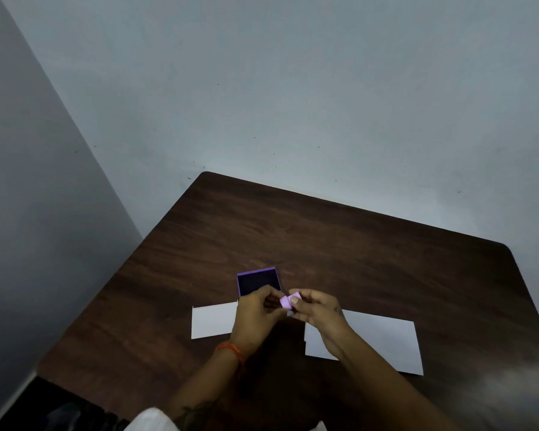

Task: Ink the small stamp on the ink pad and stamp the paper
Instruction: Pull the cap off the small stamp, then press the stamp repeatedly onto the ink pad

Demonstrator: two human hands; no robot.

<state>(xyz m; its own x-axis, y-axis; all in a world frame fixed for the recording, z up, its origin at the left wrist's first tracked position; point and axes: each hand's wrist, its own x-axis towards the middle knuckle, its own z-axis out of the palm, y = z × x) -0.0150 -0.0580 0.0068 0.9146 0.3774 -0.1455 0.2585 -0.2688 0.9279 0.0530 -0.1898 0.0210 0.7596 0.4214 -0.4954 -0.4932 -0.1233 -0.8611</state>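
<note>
Desk (339, 244): paper (383, 340) right of ink pad (258, 283), open for inking. Your left hand (255, 315) and right hand (319, 309) both pinch the small stamp (288, 300) just beside the pad, likely uncapping it.

Dark wooden table (355, 244) carries purple ink pad (258, 282), two white papers (213, 321)

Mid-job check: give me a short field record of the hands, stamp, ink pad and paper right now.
stamp: small lilac stamp, held off the table between both hands
left hand: gripping stamp
right hand: gripping stamp
ink pad: open purple box, just beyond the hands
paper: white sheet at right, smaller sheet at left
stamp marks: none visible
table: dark wood
</note>
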